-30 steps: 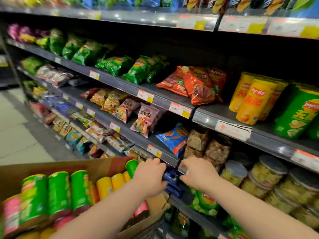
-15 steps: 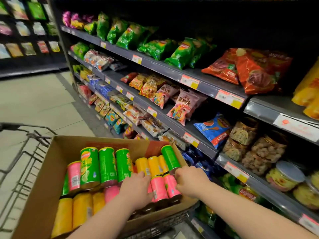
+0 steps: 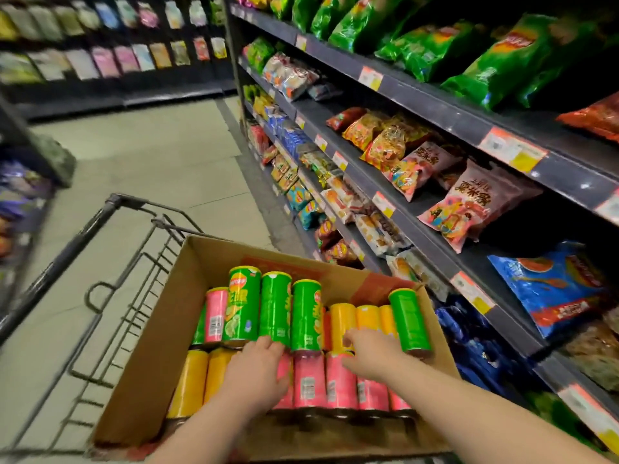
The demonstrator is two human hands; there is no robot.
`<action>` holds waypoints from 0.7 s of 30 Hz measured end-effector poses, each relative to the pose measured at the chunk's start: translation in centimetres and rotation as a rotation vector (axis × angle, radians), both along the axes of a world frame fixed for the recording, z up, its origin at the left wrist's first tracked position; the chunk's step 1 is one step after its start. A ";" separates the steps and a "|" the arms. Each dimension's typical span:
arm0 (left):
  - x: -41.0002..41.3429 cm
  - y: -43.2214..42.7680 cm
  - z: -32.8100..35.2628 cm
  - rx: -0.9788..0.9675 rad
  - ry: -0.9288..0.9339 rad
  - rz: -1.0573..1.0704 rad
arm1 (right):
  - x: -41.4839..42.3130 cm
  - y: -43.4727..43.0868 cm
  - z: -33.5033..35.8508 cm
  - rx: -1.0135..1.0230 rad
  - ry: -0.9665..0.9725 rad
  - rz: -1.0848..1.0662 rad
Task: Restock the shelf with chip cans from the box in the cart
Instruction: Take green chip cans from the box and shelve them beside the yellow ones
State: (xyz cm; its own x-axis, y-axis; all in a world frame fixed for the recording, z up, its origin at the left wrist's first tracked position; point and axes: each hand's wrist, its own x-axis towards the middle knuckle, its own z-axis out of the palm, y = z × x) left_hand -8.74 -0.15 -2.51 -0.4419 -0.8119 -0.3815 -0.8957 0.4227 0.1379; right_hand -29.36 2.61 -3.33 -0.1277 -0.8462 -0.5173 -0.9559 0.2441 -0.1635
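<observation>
An open cardboard box sits in the shopping cart and holds chip cans lying on their sides. Green cans fill the far row, with one more green can at the right. Yellow cans lie beside them and others at the near left. Pink cans fill the near row. My left hand rests palm down on the leftmost pink can, fingertips touching a green can. My right hand lies spread over the pink and yellow cans, gripping nothing.
The snack shelves run along the right, packed with chip bags and price tags. A blue bag lies on the shelf level with the box. Tiled aisle floor stretches ahead, and more shelving lines the far left.
My view swung from the shelf down and left to the box. Both hands came off the shelf edge and moved onto the cans in the box.
</observation>
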 end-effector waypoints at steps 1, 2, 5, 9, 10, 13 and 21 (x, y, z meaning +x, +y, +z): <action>0.0 -0.5 -0.1 -0.004 0.005 0.026 | 0.0 -0.9 -0.5 0.013 -0.035 -0.007; -0.2 -0.9 -0.1 -0.006 0.013 0.048 | 0.1 -1.8 -1.1 0.023 -0.069 -0.017; -1.0 -1.8 -0.6 0.003 0.051 0.093 | 0.2 -4.4 -2.8 0.040 -0.195 -0.092; -2.1 -3.6 -1.3 0.018 0.085 0.168 | 0.7 -7.4 -5.4 0.067 -0.381 -0.280; -2.4 -4.0 -1.6 0.026 0.091 0.191 | 0.8 -8.0 -6.1 0.079 -0.427 -0.326; -3.1 -4.8 -2.0 0.049 0.102 0.252 | 1.5 -8.9 -7.5 0.075 -0.567 -0.472; -4.9 -6.8 -3.7 0.052 0.058 0.414 | 1.6 -9.6 -9.6 0.129 -0.686 -0.583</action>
